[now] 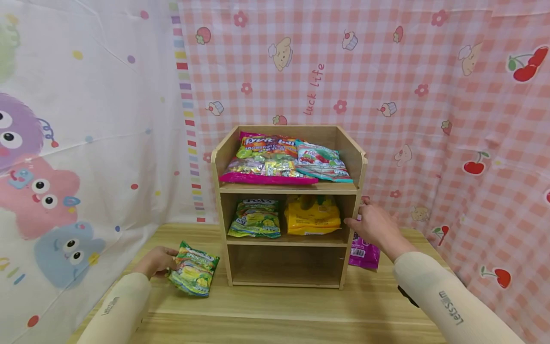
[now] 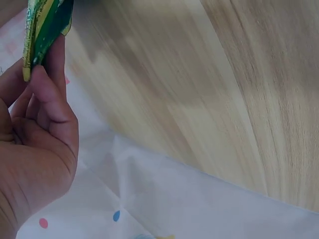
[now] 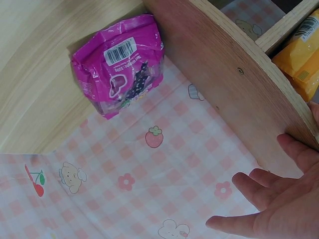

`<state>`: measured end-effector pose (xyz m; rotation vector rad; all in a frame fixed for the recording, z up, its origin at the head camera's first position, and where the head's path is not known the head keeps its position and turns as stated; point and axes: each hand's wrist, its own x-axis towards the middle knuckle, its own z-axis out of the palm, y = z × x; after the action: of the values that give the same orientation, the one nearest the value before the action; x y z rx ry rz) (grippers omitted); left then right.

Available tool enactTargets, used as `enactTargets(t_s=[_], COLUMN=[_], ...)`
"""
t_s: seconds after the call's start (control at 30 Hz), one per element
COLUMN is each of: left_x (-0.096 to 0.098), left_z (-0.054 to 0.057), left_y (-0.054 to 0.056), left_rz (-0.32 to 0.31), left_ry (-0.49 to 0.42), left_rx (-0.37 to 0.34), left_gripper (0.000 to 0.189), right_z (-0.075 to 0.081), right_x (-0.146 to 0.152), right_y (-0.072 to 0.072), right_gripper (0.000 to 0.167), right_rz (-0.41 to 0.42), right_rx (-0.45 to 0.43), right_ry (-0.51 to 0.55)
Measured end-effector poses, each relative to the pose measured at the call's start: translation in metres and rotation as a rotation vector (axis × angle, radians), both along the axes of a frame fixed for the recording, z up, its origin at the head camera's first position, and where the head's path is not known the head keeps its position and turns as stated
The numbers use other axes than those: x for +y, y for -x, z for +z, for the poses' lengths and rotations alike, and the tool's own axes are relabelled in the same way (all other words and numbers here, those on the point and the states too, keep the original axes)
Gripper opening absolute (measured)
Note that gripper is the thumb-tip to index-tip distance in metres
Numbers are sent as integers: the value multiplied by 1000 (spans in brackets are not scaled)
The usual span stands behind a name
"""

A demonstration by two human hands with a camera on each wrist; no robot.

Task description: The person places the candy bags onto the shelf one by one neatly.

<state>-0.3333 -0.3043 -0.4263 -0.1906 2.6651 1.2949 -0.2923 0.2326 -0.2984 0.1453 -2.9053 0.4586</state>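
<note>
My left hand [image 1: 156, 262] pinches the left edge of a green and yellow candy bag [image 1: 195, 270], low over the table to the left of a small wooden shelf [image 1: 287, 189]. In the left wrist view, thumb and fingers meet on the bag's corner [image 2: 50, 30]; most of the bag is out of that view. My right hand [image 1: 380, 228] is at the shelf's right side panel, its thumb by the front edge. In the right wrist view an index fingertip touches the panel [image 3: 229, 74], and the other fingers spread loosely beside it.
A fruit candy bag [image 1: 266, 160] and a teal bag [image 1: 322, 161] lie on the shelf's top. A green bag [image 1: 256, 219] and a yellow bag [image 1: 312, 217] fill the middle level. Right of the shelf lies a purple bag [image 3: 119, 64]. Cloth curtains [image 1: 275, 71] hang behind.
</note>
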Motion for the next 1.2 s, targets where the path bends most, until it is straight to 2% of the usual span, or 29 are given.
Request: enactTargets(t_s=[0.23,0.47,0.7,0.83,1.07,1.2], left_x=[-1,-7,-13,-19,-27,-26], left_z=[-3,-7,-8,-11,-15,-14], left_y=[2,2,-1,-5,-16,-25], left_rz=[-11,-94,-86,-84,-104,-97], left_ry=[-114,-252,-284,-302,-422,-451], left_rx=[-29,-15,-1,13,26,15], left_gripper=[63,64,67,69,69,69], right_z=[-1,0,-1,-1,-1,-1], right_x=[0,-1,-1,0,0,0], right_y=[0,0,1,1,2,1], right_gripper=[52,52,53,53,55,55], right_rz=[1,-1,-3,-3,-4,-8], right_rx=[-7,-6,-5,-9,-13,-24], right_ry=[7,11,3,6,7,9])
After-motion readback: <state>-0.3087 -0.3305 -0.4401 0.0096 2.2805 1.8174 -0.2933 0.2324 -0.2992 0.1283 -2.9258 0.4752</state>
